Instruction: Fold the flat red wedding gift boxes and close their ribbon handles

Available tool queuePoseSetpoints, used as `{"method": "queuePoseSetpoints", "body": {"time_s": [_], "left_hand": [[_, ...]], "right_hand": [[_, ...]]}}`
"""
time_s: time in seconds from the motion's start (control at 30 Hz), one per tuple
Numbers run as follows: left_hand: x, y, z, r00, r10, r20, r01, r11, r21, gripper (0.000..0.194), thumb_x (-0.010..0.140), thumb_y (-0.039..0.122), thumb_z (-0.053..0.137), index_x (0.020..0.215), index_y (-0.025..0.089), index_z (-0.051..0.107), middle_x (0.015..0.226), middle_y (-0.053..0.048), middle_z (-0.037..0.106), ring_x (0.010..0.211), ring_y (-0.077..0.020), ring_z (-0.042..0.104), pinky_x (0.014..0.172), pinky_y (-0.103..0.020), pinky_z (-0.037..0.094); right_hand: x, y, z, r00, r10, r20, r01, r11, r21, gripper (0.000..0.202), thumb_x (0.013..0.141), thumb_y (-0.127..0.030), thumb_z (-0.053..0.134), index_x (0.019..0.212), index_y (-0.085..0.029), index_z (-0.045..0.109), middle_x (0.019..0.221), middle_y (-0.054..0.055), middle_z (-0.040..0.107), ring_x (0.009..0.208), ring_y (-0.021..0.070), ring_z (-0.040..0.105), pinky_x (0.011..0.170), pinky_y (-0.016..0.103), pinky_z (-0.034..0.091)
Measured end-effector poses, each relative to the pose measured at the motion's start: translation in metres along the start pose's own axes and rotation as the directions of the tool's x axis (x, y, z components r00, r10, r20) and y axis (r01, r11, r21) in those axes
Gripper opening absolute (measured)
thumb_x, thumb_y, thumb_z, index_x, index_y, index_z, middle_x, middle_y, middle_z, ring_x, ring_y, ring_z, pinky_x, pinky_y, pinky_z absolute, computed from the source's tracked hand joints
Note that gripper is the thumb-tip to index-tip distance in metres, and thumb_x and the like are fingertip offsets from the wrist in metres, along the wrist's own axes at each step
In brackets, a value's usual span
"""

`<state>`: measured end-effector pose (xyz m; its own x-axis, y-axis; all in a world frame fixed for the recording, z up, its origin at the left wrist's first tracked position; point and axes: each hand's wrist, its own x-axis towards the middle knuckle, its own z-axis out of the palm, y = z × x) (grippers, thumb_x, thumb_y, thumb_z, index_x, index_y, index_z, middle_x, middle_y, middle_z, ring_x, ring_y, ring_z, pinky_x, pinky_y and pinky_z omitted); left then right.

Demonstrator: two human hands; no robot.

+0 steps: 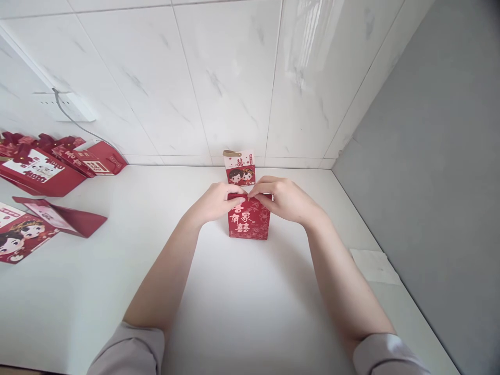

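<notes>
A red paper gift bag (pixel 250 224) with white Chinese characters and a pale floral print stands upright on the white table. My left hand (pixel 214 202) is closed on its top edge, thumb in front and fingers behind. From the other side, my right hand (pixel 283 200) pinches the same edge near its middle, where a small gold-coloured bit shows. The fingertips of both hands almost meet there. Just behind stands a smaller red and white gift box (pixel 241 174) with two cartoon faces and a gold-coloured strap on top.
Several red gift bags (pixel 64 179) lie at the back left under a grey cable (pixel 78 125). Nearer, a cartoon-face bag (pixel 29 234) and a folded red card (pixel 84 221) lie on the left. A tiled wall (pixel 230 78) closes the back; a grey panel (pixel 433 156) bounds the right.
</notes>
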<state>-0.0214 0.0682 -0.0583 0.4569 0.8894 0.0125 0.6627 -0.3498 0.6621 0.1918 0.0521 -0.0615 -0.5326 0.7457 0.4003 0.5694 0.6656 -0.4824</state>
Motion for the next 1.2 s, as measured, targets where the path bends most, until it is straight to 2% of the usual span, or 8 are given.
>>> {"method": "queuePoseSetpoints", "body": {"time_s": [0.33, 0.47, 0.6, 0.77, 1.2], "left_hand": [[-0.0009, 0.0001, 0.0003, 1.000, -0.005, 0.010, 0.005, 1.000, -0.021, 0.024, 0.085, 0.034, 0.052, 0.092, 0.022, 0.071, 0.088, 0.000, 0.070, 0.076, -0.0168, 0.061, 0.064, -0.026, 0.043], [-0.0014, 0.0018, -0.0003, 1.000, -0.003, 0.008, 0.003, 1.000, 0.004, 0.023, 0.085, 0.034, 0.051, 0.084, 0.020, 0.069, 0.080, 0.000, 0.068, 0.068, -0.0153, 0.056, 0.059, -0.026, 0.039], [-0.0011, 0.0020, -0.0001, 1.000, 0.007, 0.006, -0.007, 1.000, -0.023, 0.023, 0.084, 0.032, 0.052, 0.090, 0.021, 0.071, 0.086, 0.000, 0.070, 0.074, -0.0160, 0.059, 0.063, -0.025, 0.042], [-0.0009, 0.0004, 0.0011, 1.000, -0.006, 0.000, 0.006, 1.000, 0.001, 0.022, 0.085, 0.034, 0.052, 0.085, 0.021, 0.070, 0.079, 0.001, 0.068, 0.068, -0.0146, 0.055, 0.060, -0.025, 0.039], [-0.0016, 0.0008, 0.0000, 1.000, -0.021, 0.017, 0.021, 0.999, -0.027, 0.023, 0.086, 0.030, 0.054, 0.096, 0.025, 0.073, 0.096, 0.002, 0.072, 0.083, -0.0167, 0.064, 0.070, -0.026, 0.047]], "right_hand": [[-0.0014, 0.0013, -0.0009, 0.999, -0.007, 0.033, 0.008, 0.999, -0.037, 0.029, 0.090, -0.009, 0.047, 0.096, -0.022, 0.072, 0.099, 0.004, 0.069, 0.078, 0.0147, 0.060, 0.066, 0.026, 0.042], [-0.0014, -0.0009, -0.0022, 1.000, -0.026, 0.016, 0.027, 0.999, -0.047, 0.030, 0.090, -0.009, 0.046, 0.097, -0.022, 0.072, 0.101, 0.004, 0.069, 0.079, 0.0145, 0.060, 0.068, 0.026, 0.042], [-0.0012, -0.0020, -0.0020, 0.999, -0.017, 0.032, 0.018, 0.999, -0.049, 0.030, 0.090, -0.009, 0.046, 0.094, -0.022, 0.072, 0.097, 0.003, 0.069, 0.078, 0.0145, 0.060, 0.068, 0.026, 0.042], [-0.0010, -0.0011, -0.0007, 1.000, -0.019, 0.004, 0.019, 0.999, -0.039, 0.030, 0.090, -0.008, 0.046, 0.096, -0.022, 0.072, 0.102, 0.003, 0.069, 0.079, 0.0145, 0.061, 0.067, 0.026, 0.041], [-0.0033, -0.0016, -0.0046, 0.996, 0.072, 0.051, -0.070, 0.997, -0.033, 0.029, 0.090, -0.012, 0.046, 0.094, -0.024, 0.072, 0.091, 0.002, 0.071, 0.072, 0.0142, 0.058, 0.062, 0.025, 0.039]]}}
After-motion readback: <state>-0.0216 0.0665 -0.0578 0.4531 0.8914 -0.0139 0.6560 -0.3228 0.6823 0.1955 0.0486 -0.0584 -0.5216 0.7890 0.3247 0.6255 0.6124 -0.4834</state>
